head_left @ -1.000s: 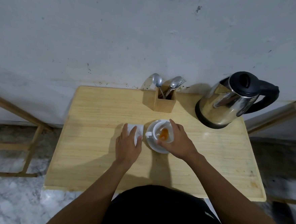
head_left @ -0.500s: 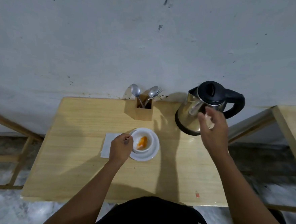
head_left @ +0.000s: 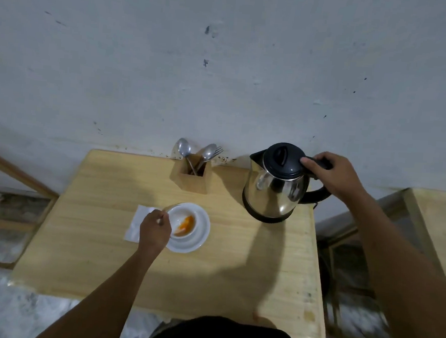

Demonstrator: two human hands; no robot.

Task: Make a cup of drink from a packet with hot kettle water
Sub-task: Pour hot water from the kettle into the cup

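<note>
A white cup (head_left: 183, 223) with orange powder inside stands on a white saucer (head_left: 201, 233) near the middle of the wooden table (head_left: 92, 252). My left hand (head_left: 154, 228) pinches the cup's handle at its left side. A white packet (head_left: 135, 223) lies flat on the table just left of that hand, partly under it. The steel kettle (head_left: 276, 188) with a black lid stands at the back right of the table. My right hand (head_left: 332, 175) is closed around the kettle's black handle, thumb resting near the lid.
A wooden holder (head_left: 192, 176) with two spoons and a fork stands against the grey wall behind the cup. Another wooden table (head_left: 434, 223) sits to the right across a gap. A wooden frame (head_left: 13, 175) leans at the left over marble floor.
My right hand left the cup, travelled to the kettle and closed on its handle. My left hand moved from the packet to the cup's handle. The view shifted to the right.
</note>
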